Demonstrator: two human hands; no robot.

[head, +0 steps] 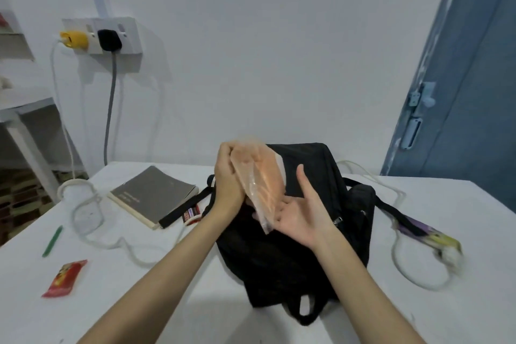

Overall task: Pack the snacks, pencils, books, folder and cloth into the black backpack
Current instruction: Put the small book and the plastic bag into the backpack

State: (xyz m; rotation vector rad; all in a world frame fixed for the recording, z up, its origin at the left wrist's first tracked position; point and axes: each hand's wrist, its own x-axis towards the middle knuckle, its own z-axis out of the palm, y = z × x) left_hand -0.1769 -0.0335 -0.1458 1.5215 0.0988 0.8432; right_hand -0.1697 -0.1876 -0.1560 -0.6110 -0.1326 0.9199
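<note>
Both hands are up over the soft black cloth backpack [293, 232], which lies on the white counter [195, 301]. The left hand [229, 176] grips the top of a thin see-through orange plastic folder [262, 184]. The right hand [301, 212] is open, palm up, with its fingers under the folder's lower end, probably to steer it down into the bag. The folder looks blurry, so I cannot tell how floppy it is.

More things wait on the counter. A grey book [153, 193] lies just left of the bag, with a bag strap across its corner. A green pencil [52, 240] and a red snack packet [64, 278] lie further left. A small red snack [191, 213] peeks out near the strap.
</note>
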